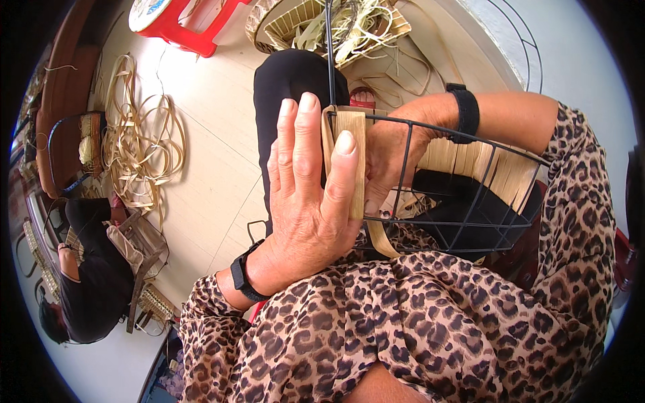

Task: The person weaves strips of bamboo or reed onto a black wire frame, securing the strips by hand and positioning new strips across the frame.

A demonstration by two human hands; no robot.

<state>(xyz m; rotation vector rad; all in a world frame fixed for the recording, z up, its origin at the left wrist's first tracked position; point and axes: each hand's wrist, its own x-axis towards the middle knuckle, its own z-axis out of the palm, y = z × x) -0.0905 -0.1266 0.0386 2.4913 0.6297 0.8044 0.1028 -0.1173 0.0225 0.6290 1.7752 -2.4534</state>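
Observation:
A black wire basket frame (478, 193) rests across my lap, with pale flat strips woven over part of it. My left hand (306, 178) lies against the outside of its left end, fingers stretched out. Beside the thumb, a pale flat strip (357, 168) wraps this end. Inside the frame is my right hand (396, 151), bent down against the inner side of the strip; its fingertips are largely hidden. A loose strip end (381, 239) hangs below the hands. More strips (470, 161) cover the right part of the frame in a close row.
Beyond my knee stands a basket (336, 30) filled with loose strips. A heap of tan strips (141, 138) lies on the floor at left. A red stool (195, 30) stands at the far left. Another person (97, 275) in dark clothes sits at lower left.

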